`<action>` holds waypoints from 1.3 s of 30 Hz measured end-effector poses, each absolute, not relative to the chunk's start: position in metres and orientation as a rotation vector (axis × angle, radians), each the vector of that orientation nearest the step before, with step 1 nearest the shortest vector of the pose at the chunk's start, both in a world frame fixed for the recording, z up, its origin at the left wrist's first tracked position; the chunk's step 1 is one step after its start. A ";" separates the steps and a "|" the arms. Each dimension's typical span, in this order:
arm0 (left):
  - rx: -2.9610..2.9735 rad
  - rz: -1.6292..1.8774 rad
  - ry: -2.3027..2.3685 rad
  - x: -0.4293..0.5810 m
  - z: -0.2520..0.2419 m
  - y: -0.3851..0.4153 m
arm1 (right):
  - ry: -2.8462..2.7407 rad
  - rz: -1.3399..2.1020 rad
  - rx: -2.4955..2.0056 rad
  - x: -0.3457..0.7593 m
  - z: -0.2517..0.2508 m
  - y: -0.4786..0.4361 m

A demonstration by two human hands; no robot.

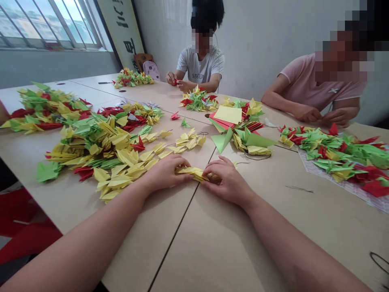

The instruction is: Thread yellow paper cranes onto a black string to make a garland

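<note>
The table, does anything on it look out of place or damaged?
No clear damage or spill. A red folded paper and a green one look stray, lying outside the heaps; thin strands lie alone right of your right hand.

This looks like a meeting room, given the large sectioned table point(219, 247) and lettered panel point(122, 32).

Lettering point(198, 76) on the white shirt point(209, 63) and tall panel point(123, 30) cannot be read clearly.
</note>
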State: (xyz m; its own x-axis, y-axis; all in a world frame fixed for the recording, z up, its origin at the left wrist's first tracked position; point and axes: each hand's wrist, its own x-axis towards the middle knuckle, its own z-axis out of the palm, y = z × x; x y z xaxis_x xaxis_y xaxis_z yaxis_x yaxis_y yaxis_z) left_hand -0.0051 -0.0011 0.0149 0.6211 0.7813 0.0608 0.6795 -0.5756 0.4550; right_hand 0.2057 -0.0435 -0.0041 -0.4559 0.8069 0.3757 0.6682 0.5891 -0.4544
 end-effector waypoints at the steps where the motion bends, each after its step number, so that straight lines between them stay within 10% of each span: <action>1: 2.454 0.354 1.166 -0.005 0.015 0.000 | -2.259 0.325 -1.169 0.205 -0.004 -0.044; 39: 2.412 0.359 1.150 -0.005 0.015 0.002 | -2.152 0.417 -1.279 0.207 -0.010 -0.036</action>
State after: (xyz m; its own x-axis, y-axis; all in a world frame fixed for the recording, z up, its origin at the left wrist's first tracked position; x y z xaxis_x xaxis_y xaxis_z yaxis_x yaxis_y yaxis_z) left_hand -0.0053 0.0024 0.0150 0.6203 0.7832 0.0425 0.6683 -0.5562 0.4940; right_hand 0.2074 -0.0358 -0.0099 -0.3606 0.8722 0.3306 0.6858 0.4881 -0.5399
